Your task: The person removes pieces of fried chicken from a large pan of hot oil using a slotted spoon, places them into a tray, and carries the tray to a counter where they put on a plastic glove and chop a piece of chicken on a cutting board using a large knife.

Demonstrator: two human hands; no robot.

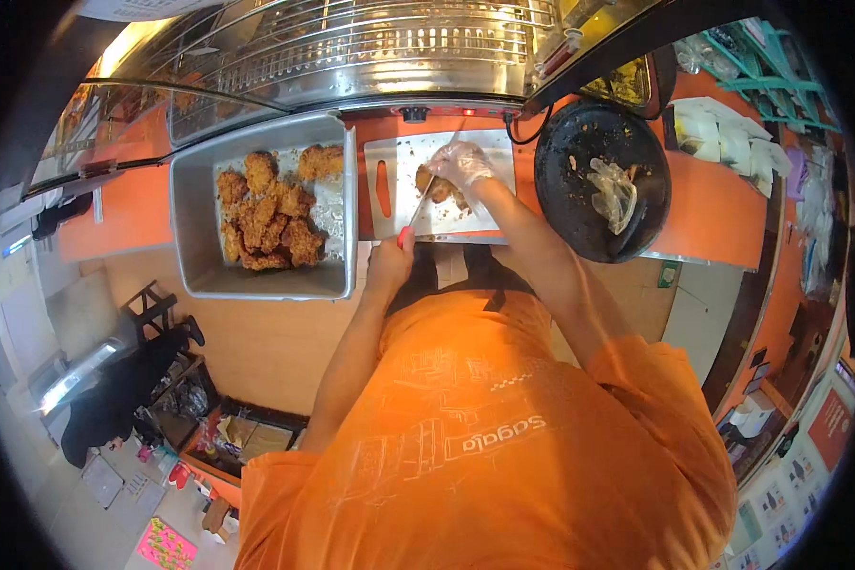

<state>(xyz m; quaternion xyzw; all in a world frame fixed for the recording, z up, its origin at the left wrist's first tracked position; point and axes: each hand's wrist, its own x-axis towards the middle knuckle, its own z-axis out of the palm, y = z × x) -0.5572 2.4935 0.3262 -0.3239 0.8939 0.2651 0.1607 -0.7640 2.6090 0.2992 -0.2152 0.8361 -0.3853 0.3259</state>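
My left hand [391, 262] grips the red handle of a knife [420, 205]. Its blade slants up and right onto a piece of fried chicken [441, 191]. Over that piece lies my right hand [461, 164], in a clear plastic glove, with its fingers holding the chicken's upper side and hiding part of it. Beneath is a white cutting board [393, 153] with a long handle slot on its left and crumbs scattered over it. Left of the board stands a deep metal tray [334, 274] with several pieces of breaded fried chicken [263, 221] heaped inside.
A round black pan [563, 192] with a crumpled plastic glove [612, 196] and crumbs stands right of the board. Behind the orange counter [712, 214] edge rises a heated display case with wire racks [399, 43]. A black cable [530, 139] hangs by the pan. White paper packets [727, 139] lie farther right.
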